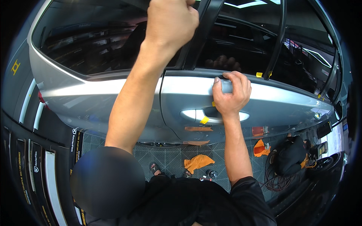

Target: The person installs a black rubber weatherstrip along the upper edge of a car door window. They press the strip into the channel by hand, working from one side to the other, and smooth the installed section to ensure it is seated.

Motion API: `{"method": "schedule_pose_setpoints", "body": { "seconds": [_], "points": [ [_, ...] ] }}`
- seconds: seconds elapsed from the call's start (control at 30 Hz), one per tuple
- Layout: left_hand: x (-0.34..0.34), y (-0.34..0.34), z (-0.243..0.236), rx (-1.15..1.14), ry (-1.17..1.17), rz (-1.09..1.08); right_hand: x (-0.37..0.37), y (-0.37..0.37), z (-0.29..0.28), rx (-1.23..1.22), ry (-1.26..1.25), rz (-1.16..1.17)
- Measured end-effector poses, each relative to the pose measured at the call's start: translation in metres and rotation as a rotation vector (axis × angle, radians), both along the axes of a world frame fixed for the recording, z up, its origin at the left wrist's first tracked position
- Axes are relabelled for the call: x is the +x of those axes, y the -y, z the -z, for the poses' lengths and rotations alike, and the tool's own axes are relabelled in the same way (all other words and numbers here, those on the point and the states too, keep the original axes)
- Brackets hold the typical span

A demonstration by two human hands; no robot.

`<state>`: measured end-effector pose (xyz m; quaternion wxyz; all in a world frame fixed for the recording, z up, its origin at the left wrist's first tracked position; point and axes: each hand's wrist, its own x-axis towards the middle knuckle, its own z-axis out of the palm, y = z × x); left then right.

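Note:
Beside me stands a silver-grey car (98, 101) with dark side windows. My left hand (171, 22) is raised in front of the glass near the black pillar (200, 34). It is closed like a fist; its fingertips are cut off by the top edge, so what they hold cannot be made out. Lower down, my right hand (234, 92) rests on the upper door panel (188, 84), just under the window line. Its thumb and bent fingers are apart, with nothing seen in them. Below it lies the door handle (190, 114), bearing a yellow tape piece (204, 120).
More yellow tape (259, 75) sticks along the lower window edge. On the tiled floor lie an orange cloth (199, 163), a second orange cloth (260, 148) and a small dark round container (212, 174). At right a person (290, 156) in black crouches beside coiled hoses (277, 182). Long boxes (36, 165) stand at left.

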<state>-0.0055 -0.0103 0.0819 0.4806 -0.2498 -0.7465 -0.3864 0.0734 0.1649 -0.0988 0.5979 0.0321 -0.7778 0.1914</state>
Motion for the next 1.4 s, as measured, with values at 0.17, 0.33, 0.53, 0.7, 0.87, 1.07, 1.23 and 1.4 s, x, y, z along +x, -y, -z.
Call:
{"method": "schedule_pose_setpoints", "body": {
  "seconds": [0.17,0.33,0.53,0.7,0.87,1.07,1.23,1.4],
  "points": [
    [-0.005,-0.001,-0.002,-0.159,-0.280,-0.041,0.000,-0.001,-0.001,0.020,0.002,0.010],
    [-0.004,-0.004,-0.006,0.035,-0.009,0.035,0.001,0.000,-0.001,0.009,0.008,0.004],
    [0.003,-0.004,-0.014,-0.037,-0.057,-0.011,0.001,0.000,-0.002,0.018,0.000,0.006],
    [0.003,-0.006,-0.013,-0.058,-0.053,-0.015,0.001,0.000,-0.001,0.021,0.001,0.016],
    [0.002,-0.002,-0.008,0.032,0.054,-0.029,0.000,0.000,-0.001,0.025,-0.008,0.015],
    [0.003,-0.002,-0.002,-0.034,-0.035,0.023,0.001,0.001,-0.001,0.020,0.009,0.015],
    [0.004,-0.003,-0.001,0.002,-0.028,-0.019,0.001,0.001,-0.002,0.013,0.002,0.009],
    [0.003,-0.004,0.001,0.002,-0.028,-0.001,0.002,0.000,-0.001,0.014,0.020,0.005]
  ]
}}
